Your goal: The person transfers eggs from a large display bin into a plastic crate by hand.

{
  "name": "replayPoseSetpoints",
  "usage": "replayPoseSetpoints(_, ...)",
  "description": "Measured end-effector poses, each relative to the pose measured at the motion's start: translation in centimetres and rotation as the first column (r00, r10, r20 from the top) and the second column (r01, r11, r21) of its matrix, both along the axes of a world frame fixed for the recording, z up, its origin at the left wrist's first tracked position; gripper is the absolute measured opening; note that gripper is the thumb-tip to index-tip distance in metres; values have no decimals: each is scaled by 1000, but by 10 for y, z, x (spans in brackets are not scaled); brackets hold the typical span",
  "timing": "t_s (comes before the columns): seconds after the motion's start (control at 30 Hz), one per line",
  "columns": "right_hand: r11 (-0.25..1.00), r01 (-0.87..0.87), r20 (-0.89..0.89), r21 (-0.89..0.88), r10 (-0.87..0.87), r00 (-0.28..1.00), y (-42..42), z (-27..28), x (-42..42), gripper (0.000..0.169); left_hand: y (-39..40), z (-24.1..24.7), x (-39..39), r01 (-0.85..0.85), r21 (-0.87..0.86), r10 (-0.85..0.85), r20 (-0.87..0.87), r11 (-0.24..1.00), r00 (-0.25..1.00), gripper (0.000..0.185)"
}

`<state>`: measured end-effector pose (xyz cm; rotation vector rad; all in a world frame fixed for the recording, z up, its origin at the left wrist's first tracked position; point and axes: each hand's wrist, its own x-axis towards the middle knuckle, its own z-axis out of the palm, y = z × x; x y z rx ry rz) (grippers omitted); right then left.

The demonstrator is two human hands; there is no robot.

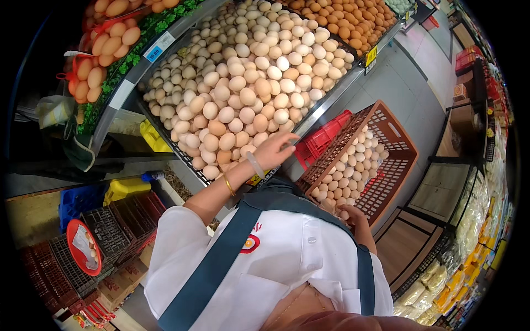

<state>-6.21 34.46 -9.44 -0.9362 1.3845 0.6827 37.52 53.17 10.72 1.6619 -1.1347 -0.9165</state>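
Note:
A large heap of pale eggs (244,95) fills a black display bin with a metal front edge. My left hand (275,149) is over the near edge of the heap, its fingers apart and no egg visible in it. On the right a brown perforated plastic crate (397,173) stands tilted in the view, with rows of eggs (352,165) inside. My right hand (352,213) is at the crate's near end, its fingers curled around at least one egg (343,214). Part of that hand is hidden.
A red plastic crate (323,138) lies between bin and brown crate. Brown eggs (343,20) adjoin the heap; bagged eggs (109,45) are upper left. Stacked crates (66,256) with a red basin (70,238) stand lower left. Wooden cabinets (441,186) line the right.

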Motion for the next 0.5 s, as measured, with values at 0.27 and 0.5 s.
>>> replayPoseSetpoints(0.27,823,567,739,35,-403,540,7,153,125,51,-38,-42,-73,57,-71,-83,-462,996,883,46)
replayPoseSetpoints(0.5,357,486,594,-797,605,530,52,191,286,42,-75,-25,-76,-426,-151,-40,-965,892,258,49)
